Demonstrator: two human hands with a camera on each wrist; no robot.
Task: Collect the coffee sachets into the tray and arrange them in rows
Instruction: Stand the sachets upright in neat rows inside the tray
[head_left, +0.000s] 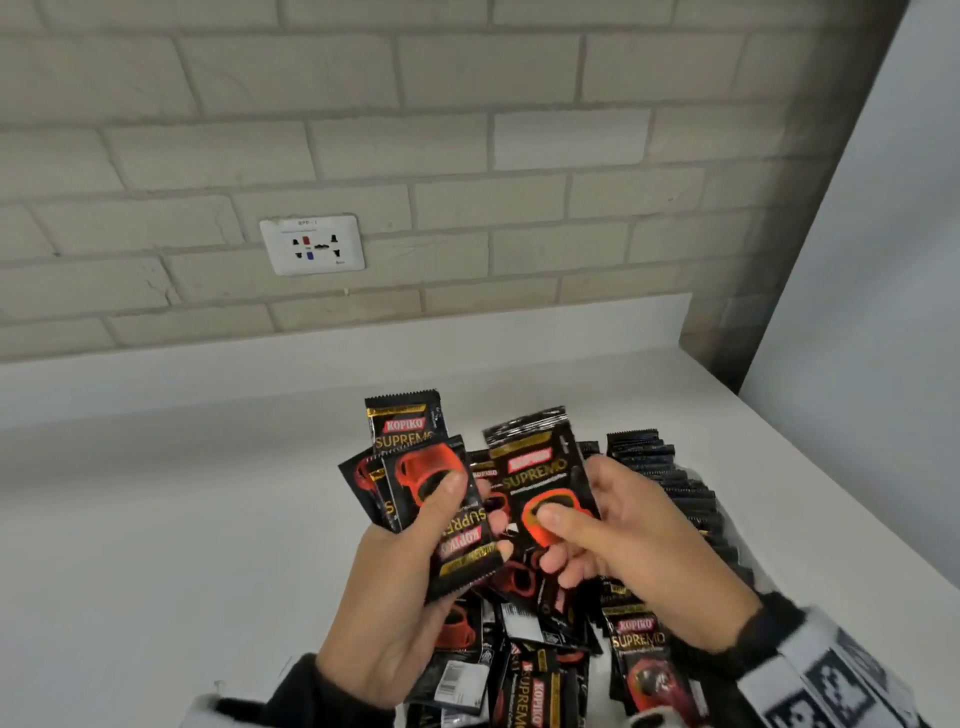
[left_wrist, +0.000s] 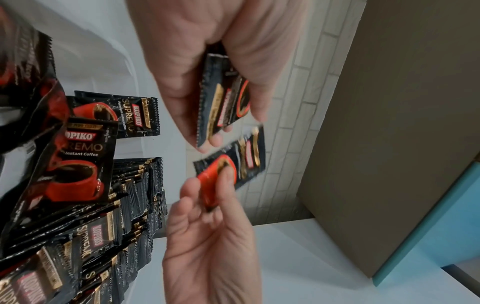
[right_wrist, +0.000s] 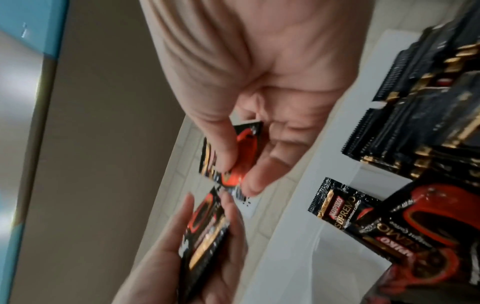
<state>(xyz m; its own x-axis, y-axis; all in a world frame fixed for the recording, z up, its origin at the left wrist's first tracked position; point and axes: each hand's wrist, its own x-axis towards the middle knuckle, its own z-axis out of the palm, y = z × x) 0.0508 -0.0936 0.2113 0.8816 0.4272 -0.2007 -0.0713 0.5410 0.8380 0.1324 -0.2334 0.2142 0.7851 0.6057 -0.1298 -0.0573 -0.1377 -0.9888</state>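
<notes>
Black-and-red foil coffee sachets, instant type; lot being sorted over white counter (head_left: 156, 519).

Item 1: fanned bunch (head_left: 415, 483), left hand (head_left: 395, 587) gripping it, thumb clamped across the front, long axes pointing roughly 12 o'clock.

Item 2: single sachet (head_left: 545, 478), right hand (head_left: 639, 551) pinching it at its lower half, thumb on the red cup print, long axis upright, lying just beside the bunch at its 3 o'clock.

Item 3: filed row (head_left: 670, 483), standing on edge, at 1 o'clock from the right hand and nearer that hand.

Item 4: loose heap (head_left: 524, 670), lying at 6 o'clock beneath both hands. Tray itself: cannot be told.

Judgement: single sachet is likely heading for the bunch or the row.
</notes>
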